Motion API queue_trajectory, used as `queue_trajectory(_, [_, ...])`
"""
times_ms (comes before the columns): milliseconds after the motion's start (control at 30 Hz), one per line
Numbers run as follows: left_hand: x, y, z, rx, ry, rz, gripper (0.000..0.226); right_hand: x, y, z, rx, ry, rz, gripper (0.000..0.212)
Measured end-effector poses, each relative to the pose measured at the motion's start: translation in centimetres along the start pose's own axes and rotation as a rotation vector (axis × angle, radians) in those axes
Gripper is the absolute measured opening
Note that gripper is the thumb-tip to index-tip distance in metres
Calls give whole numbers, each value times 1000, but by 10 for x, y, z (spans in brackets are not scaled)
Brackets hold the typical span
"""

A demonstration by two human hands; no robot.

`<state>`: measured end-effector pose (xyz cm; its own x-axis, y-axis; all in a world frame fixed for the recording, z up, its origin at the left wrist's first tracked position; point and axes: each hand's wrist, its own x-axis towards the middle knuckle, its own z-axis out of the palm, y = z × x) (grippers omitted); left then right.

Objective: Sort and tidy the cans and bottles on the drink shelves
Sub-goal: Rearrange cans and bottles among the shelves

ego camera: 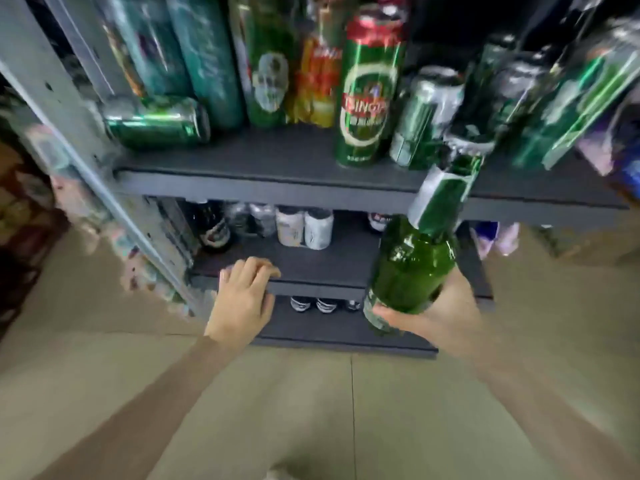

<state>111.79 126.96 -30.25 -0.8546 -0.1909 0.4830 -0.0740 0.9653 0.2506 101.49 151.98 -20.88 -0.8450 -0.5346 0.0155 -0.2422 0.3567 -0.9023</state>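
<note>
Firmly, right hand [429, 317] grips glossy green glass bottle [412, 268].

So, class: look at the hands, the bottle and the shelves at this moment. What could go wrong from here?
1. The right hand holds the green bottle low on its body, tilted, off the shelves; it might slip.
2. Its neck is close to the crowded cans, like the tall green can; it could knock them.
3. A green can on its side near the top shelf edge may roll off.

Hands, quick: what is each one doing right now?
Left hand: holds nothing, fingers curled over the front edge of the middle shelf, resting on it.
Right hand: gripping the green glass bottle near its base.
</note>
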Motion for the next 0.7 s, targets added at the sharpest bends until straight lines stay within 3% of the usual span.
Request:
queue_trajectory(300, [-57,-75,179,178,19,-148,50,4,254,110,-61,66,22,72])
queue_trajectory(500, [-75,-86,231,181,224,-127,64,16,354,162,-25,158,-47,75])
queue_trajectory(700, [-36,-28,253,139,239,117,61,24,413,166,-7,385,32,77])
